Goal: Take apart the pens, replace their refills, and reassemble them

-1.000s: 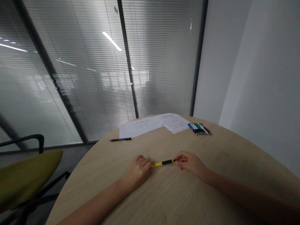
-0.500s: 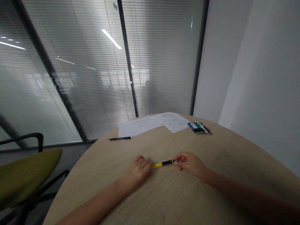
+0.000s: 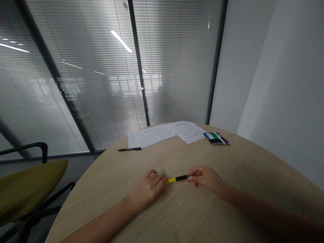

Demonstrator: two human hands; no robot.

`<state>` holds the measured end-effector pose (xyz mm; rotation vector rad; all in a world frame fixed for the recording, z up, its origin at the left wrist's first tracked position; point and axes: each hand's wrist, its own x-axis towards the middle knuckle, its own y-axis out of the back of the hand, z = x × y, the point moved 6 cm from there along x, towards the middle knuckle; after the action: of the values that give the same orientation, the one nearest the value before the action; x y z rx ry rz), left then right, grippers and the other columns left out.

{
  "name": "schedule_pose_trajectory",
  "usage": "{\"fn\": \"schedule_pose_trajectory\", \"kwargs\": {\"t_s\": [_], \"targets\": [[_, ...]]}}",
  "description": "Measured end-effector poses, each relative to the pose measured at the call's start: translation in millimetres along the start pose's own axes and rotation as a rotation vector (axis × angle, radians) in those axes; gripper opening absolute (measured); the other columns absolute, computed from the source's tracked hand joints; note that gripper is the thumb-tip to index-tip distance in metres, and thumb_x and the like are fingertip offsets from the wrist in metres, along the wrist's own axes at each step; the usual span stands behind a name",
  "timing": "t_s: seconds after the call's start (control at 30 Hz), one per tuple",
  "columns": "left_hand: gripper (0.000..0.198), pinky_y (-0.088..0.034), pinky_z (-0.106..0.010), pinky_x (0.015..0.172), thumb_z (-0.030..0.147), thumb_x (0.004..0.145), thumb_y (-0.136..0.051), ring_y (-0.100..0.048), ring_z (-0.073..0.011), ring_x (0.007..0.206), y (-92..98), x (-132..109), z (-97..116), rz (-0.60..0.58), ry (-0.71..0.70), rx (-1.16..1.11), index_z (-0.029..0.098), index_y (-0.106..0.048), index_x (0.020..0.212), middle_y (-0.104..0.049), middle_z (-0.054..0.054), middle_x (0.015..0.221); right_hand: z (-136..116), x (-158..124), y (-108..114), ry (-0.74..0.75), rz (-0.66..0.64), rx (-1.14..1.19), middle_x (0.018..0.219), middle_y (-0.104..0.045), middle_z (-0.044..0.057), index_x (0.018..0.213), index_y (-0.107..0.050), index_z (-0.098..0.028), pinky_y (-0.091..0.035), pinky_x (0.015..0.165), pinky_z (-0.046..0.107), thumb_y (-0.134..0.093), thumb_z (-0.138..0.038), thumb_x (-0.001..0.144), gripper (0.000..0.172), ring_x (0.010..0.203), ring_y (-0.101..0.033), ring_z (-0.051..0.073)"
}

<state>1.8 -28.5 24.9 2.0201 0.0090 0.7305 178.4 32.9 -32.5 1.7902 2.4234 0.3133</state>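
Observation:
A yellow pen with a black grip (image 3: 178, 178) lies between my two hands, just over the wooden table (image 3: 162, 216). My left hand (image 3: 153, 185) is closed on its yellow end, the fingers bent and the back of the hand upward. At the black end, the thumb and fingers of my right hand (image 3: 204, 177) pinch the tip. Both ends of the pen are hidden by my fingers.
Toward the far edge lie printed sheets of paper (image 3: 152, 136), with a black pen (image 3: 130, 149) in front of them. A row of several coloured pens (image 3: 217, 138) lies at the right. Left of the table stands a green chair (image 3: 30, 185).
More of the black grip shows beside my right hand, where a thin tip was seen before. My left hand keeps its hold, its index finger slightly raised. The view has shifted a little.

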Motion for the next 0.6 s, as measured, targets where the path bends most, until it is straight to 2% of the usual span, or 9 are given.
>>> {"fn": "schedule_pose_trajectory", "kwargs": {"t_s": [0.23,0.43,0.6], "targets": [[0.021,-0.043,-0.033,0.067,0.008,0.086,-0.031,-0.055,-0.0148,0.060,0.9,-1,2,0.016,0.017,-0.021,0.011,-0.051,0.093,-0.060,-0.004,0.067,-9,-5,-1,-0.015,-0.005,0.000,0.063,-0.066,0.002,0.066,-0.060,-0.017,-0.041,0.047,0.021,-0.061,-0.033,0.062,0.016,0.045,-0.052,0.009],[0.024,-0.044,-0.033,0.067,0.007,0.087,-0.028,-0.054,-0.0139,0.059,9.1,4,13,0.017,-0.024,0.028,0.010,-0.049,0.098,-0.062,-0.005,0.068,-14,-6,-3,0.075,-0.015,-0.096,0.048,-0.058,0.001,0.053,-0.054,-0.017,-0.039,0.047,0.021,-0.047,-0.046,0.074,0.036,0.044,-0.051,0.010],[0.024,-0.044,-0.034,0.067,0.003,0.085,-0.029,-0.054,-0.0145,0.057,14.1,7,21,0.033,-0.050,0.094,0.009,-0.050,0.096,-0.060,-0.004,0.065,-5,-7,1,0.012,0.041,-0.173,0.034,-0.043,-0.004,0.046,-0.048,-0.018,-0.029,0.038,0.020,-0.041,-0.054,0.075,0.047,0.033,-0.040,0.008]]}}
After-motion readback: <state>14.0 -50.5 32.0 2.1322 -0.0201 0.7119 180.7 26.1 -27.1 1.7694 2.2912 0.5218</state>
